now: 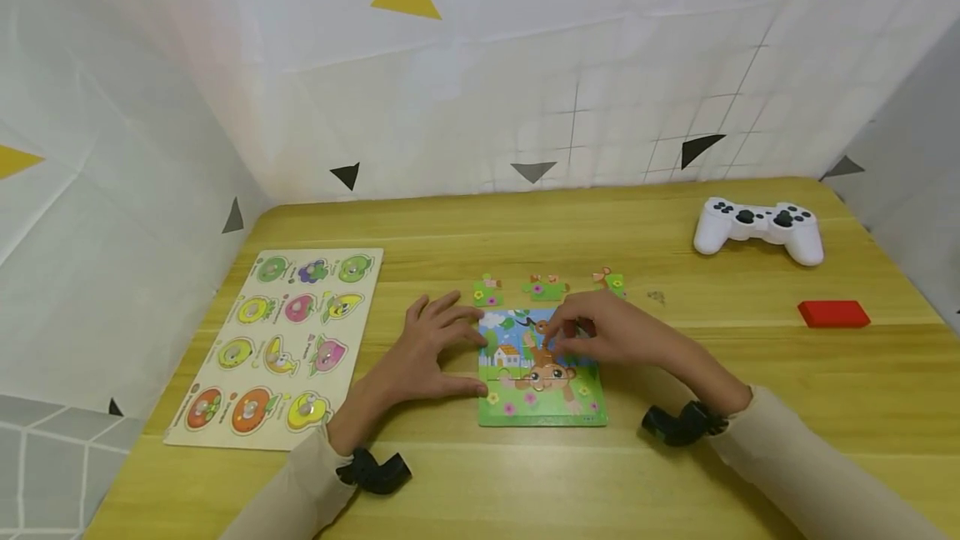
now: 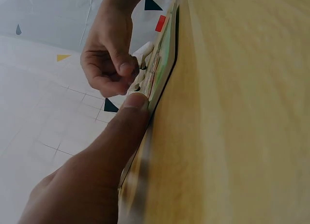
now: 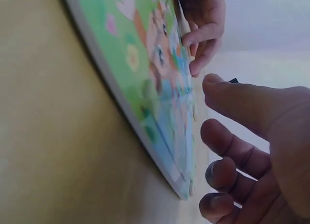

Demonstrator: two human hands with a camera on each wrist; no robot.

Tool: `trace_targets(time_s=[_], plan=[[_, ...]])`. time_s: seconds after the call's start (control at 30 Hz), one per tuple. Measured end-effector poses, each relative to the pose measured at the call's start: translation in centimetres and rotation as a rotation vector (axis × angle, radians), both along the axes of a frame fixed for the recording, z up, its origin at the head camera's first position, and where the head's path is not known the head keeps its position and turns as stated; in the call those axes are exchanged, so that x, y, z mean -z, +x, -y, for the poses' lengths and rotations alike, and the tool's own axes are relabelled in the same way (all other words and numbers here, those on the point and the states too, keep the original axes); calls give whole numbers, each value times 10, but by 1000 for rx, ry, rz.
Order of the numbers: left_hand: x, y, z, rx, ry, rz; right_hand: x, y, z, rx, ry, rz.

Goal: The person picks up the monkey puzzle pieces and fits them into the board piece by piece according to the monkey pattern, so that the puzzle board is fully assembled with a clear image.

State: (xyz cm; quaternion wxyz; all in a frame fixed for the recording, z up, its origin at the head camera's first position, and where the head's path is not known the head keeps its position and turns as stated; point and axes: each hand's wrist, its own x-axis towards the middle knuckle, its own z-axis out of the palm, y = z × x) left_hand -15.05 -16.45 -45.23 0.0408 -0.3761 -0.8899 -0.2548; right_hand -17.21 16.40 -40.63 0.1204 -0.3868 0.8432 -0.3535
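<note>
A monkey picture puzzle (image 1: 540, 417) lies flat on the table, its pieces fitted into a thin board. My left hand (image 1: 431, 352) is spread at the puzzle's left side, with thumb and fingertips right at its edge. In the left wrist view the left thumb (image 2: 111, 141) lies along that edge. Over the upper right of the puzzle is my right hand (image 1: 618, 327), fingers bent loosely downward. The right wrist view shows its thumb and fingers apart with nothing between them. Beyond the puzzle lie three loose pieces: the left (image 1: 488, 292), the middle (image 1: 546, 288) and the right (image 1: 611, 282).
A fruit peg board (image 1: 225, 439) lies on the left of the wooden table (image 1: 450, 482). At the back right is a white game controller (image 1: 761, 225), with a red block (image 1: 834, 314) in front of it. A patterned white cloth (image 1: 480, 107) hangs behind the table.
</note>
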Motion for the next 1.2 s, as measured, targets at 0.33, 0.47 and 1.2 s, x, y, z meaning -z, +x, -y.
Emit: trace_targets(time_s=[0.33,0.47,1.2], plan=[[0,0,0,-3,2,0,-8,-20,14,75,-104,-47],[1,0,0,-1,8,1,-6,-27,21,98,-129,-66],[0,0,0,6,10,-6,5,-64,58,124,-59,-19]])
